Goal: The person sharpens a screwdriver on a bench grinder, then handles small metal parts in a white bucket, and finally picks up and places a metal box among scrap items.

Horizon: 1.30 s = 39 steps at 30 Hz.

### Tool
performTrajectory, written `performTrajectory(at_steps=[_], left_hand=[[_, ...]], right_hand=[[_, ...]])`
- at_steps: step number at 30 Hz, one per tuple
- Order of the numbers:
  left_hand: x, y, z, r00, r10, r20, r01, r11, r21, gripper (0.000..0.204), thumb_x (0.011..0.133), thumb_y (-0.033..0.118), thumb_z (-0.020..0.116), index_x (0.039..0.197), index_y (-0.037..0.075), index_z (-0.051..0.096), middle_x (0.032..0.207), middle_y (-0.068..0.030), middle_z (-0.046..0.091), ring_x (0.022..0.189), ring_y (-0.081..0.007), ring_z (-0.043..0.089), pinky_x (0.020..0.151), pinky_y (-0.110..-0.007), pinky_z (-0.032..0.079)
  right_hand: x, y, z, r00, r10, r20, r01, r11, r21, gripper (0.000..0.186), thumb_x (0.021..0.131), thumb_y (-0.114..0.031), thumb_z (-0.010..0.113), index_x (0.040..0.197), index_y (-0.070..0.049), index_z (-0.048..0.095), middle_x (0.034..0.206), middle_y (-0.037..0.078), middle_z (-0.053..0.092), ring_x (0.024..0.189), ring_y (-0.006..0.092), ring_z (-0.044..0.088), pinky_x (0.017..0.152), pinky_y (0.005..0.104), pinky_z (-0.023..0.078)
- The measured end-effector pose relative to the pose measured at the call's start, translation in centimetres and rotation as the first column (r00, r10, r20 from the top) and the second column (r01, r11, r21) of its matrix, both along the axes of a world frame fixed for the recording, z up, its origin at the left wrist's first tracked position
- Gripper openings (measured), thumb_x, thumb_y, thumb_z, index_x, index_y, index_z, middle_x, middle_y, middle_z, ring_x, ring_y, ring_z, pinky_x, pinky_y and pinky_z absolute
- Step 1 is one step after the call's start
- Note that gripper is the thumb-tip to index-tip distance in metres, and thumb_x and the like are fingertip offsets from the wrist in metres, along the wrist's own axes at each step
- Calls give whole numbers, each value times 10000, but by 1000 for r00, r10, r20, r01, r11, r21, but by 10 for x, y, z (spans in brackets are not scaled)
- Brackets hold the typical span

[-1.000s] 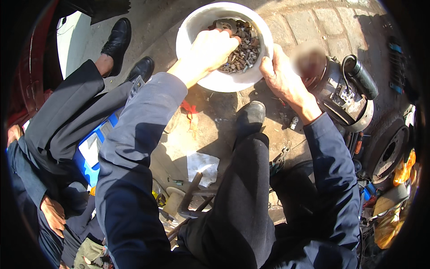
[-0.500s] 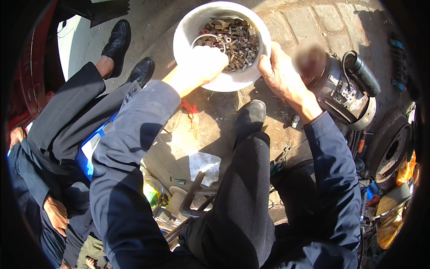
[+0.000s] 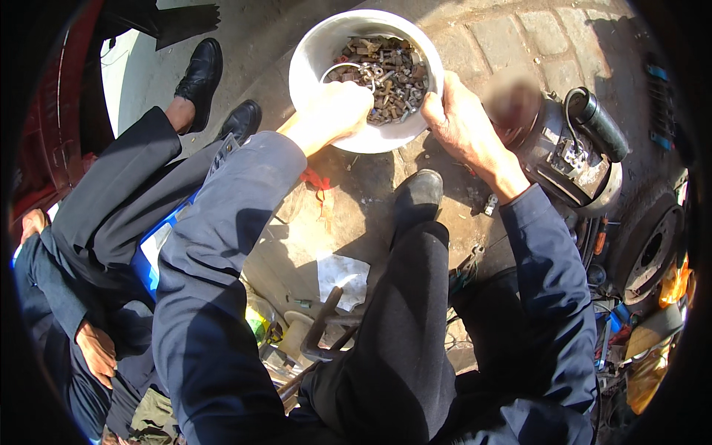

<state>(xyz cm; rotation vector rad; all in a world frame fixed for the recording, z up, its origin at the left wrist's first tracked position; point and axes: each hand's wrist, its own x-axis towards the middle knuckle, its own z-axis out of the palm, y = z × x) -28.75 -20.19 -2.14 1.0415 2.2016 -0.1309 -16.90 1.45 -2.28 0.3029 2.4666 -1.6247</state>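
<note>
A round white plastic bucket [image 3: 308, 44] at the top middle contains many small bolts and nuts [image 3: 397, 78], rusty and grey. My left hand [image 3: 335, 110] is closed over the bucket's near left side, its knuckles above the bolts. From its fingers curves a thin pale ring [image 3: 343, 65]; where they grip it is hidden. My right hand [image 3: 463, 119] clasps the right rim, thumb at the inner edge and fingers outside.
A dark round machine part with a black cylinder [image 3: 599, 122] lies to the right, above a wheel rim [image 3: 653, 245]. White paper [image 3: 341, 282] and a red rag [image 3: 317, 182] are on the ground. A seated person's legs [image 3: 119, 170] are at left.
The bucket and both hands sit slightly lower in the picture, as the whole view has shifted a little. Both hands keep their places at the bucket.
</note>
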Motion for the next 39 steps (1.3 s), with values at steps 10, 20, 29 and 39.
performTrajectory(at_steps=[10, 20, 29, 39], left_hand=[[6, 10, 3, 997, -3, -72, 5, 999, 34, 213, 898, 108, 596, 898, 4, 782, 863, -255, 752, 835, -414, 768, 777, -516, 606], [-15, 10, -9, 998, -56, 0, 56, 997, 56, 175, 831, 103, 644, 890, 15, 784, 851, -262, 742, 839, -433, 754, 773, -515, 599], [-32, 8, -17, 972, 110, 209, -103, 994, -41, 271, 785, 224, 769, 1002, 74, 828, 946, -240, 770, 925, -388, 767, 856, -472, 599], [-29, 16, 18, 995, 69, 73, -63, 995, -82, 274, 879, 234, 673, 930, -24, 747, 919, -275, 739, 894, -431, 741, 816, -496, 583]], right_hand=[[-1, 0, -1, 1000, 5, -20, -5, 1000, 9, 406, 1028, -276, 588, 1129, 115, 547, 1015, 353, 657, 966, 496, 689, 864, 500, 556], [-16, -6, -5, 999, -34, -10, 34, 999, 17, 427, 1019, -309, 557, 1095, 111, 565, 1005, 368, 654, 992, 516, 679, 879, 514, 547], [-22, -8, -6, 999, -51, -3, 51, 999, 14, 471, 1014, -344, 574, 1107, 118, 579, 999, 368, 662, 998, 524, 679, 888, 525, 543], [-21, -6, -5, 1000, -30, -10, 30, 999, 24, 490, 1012, -343, 574, 1115, 136, 577, 971, 367, 665, 975, 516, 688, 871, 517, 551]])
